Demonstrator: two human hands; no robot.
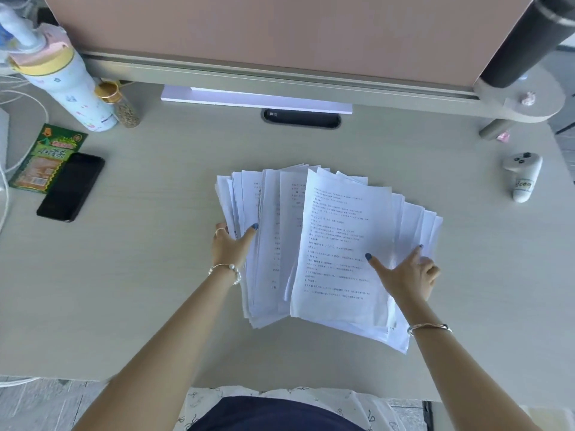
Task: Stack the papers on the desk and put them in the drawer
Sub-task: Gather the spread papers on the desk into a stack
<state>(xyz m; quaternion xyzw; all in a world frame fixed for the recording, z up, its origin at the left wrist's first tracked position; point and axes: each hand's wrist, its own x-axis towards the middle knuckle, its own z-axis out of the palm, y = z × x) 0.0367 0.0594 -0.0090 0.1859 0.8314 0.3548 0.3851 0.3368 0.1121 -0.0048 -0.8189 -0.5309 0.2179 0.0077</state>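
A fanned, uneven pile of white printed papers (336, 231) lies in the middle of the pale desk (155, 290). My left hand (231, 244) grips the pile's left edge, thumb on top and fingers tucked under the sheets. My right hand (407, 275) rests on the pile's right side, thumb spread over the top sheet and fingers reaching among the sheets at the right edge. No drawer is in view.
A black phone (71, 186) and a green snack packet (46, 160) lie at the left. A tall bottle (65, 79) and a small jar (123, 105) stand at the back left. A white controller (522, 177) rests at the right. A partition (280, 35) closes the back.
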